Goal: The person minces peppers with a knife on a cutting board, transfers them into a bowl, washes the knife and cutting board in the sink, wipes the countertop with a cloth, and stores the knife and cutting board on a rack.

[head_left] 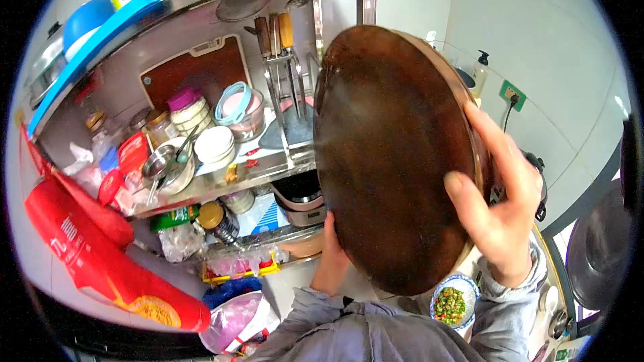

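Note:
A thick, round, dark brown wooden chopping board (392, 161) is held up on its edge in front of me. Its broad face is turned towards me and looks damp. My right hand (504, 204) grips the right rim, thumb on the face and fingers over the edge. At the lower left rim, my left hand (331, 258) supports the board, its fingers partly hidden behind it. Below the board's lower right edge sits a blue-and-white bowl (456, 302) of chopped green and red food.
On the left stands a metal shelf (268, 166) with jars, white bowls (215, 145), a knife rack (287, 104) and another cutting board (198, 74). A red bag (114, 265) hangs beside it. A dark pan (607, 255) is at far right, near a wall socket (513, 96).

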`<state>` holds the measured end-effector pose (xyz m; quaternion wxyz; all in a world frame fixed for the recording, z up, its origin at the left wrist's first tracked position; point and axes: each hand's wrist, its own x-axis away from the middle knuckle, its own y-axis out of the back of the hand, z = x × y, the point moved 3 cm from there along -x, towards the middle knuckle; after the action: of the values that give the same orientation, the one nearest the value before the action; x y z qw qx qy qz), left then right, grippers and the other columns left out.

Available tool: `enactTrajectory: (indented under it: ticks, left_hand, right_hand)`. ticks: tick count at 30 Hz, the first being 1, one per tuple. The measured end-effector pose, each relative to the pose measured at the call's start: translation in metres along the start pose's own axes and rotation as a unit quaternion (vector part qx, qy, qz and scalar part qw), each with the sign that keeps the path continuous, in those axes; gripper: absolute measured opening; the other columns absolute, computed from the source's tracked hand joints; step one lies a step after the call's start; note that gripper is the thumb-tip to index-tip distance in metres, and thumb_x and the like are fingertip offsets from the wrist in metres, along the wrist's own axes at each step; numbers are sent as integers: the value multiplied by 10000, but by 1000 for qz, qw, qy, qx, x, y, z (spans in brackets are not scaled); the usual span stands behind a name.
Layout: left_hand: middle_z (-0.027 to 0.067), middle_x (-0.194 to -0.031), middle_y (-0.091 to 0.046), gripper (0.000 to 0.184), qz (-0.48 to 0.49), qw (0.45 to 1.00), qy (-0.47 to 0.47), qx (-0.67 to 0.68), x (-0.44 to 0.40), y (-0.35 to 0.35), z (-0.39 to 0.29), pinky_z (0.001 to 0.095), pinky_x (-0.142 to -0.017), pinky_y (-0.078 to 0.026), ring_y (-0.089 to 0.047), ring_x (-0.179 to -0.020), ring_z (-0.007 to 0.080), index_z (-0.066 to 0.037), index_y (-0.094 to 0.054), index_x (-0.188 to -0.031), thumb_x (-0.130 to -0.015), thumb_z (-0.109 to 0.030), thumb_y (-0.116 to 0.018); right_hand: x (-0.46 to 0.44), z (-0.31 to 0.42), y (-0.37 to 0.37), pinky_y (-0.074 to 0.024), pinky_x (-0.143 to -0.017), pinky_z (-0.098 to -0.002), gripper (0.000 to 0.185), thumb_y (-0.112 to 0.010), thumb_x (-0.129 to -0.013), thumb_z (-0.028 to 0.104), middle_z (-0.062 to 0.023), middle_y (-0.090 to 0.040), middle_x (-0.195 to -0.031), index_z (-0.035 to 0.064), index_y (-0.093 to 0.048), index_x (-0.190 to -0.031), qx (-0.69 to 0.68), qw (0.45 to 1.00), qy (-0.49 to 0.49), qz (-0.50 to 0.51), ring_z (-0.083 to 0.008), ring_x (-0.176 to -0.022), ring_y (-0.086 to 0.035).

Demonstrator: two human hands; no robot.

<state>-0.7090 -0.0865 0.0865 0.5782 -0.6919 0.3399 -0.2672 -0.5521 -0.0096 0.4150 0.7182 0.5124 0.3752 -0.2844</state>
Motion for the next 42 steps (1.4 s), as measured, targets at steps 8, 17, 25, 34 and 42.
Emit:
enactTrajectory:
  ticks: [8,17,25,34,42]
  left_hand:
    - [137,-1388,-346,648,71,996,41,32,-95,-26,-61,514,-1020,-316,-369,-1243,341,-129,-359,-1348,-882,-579,-364]
    - [81,-1118,-597,602,-52,982,65,171,-132,-58,-84,438,-830,-499,-592,-984,274,-79,-541,-1151,-867,-587,-387]
    - [96,-1175,-551,514,6,988,-11,154,-164,-74,-127,395,-904,-466,-543,-1057,241,-58,-473,-1209,-859,-429,-541]
    - [100,-1240,-480,561,22,999,-30,-31,-162,-56,-136,378,-922,-421,-494,-1079,252,-40,-387,-1276,-875,-407,-525]
    - [124,-1232,-476,651,219,970,72,80,-152,-57,-109,369,-917,-421,-484,-1084,264,4,-350,-1312,-893,-487,-437]
  right_hand:
    - [-118,-31,-85,-476,-760,-324,428,-613,-716,226,-164,-648,-893,21,-599,-1092,-8,997,-75,-15,-238,-815,-619]
    - [-187,-84,-164,-446,-880,-322,678,-710,-667,276,-176,-586,-1125,17,-468,-1246,-56,994,-89,-17,-240,-989,-591]
    - [-142,-99,-247,-383,-946,-415,628,-556,-697,46,-253,-479,-1189,-48,-332,-1275,3,992,-57,-110,-377,-1117,-464]
    - [-82,-101,-270,-367,-945,-436,512,-513,-671,-16,-249,-373,-1307,-62,-442,-1176,-106,968,-31,-224,-407,-1211,-360]
    - [82,-68,-238,-460,-650,-366,212,-611,-698,139,-125,-551,-1043,46,-565,-882,-187,944,-264,-68,-281,-915,-565]
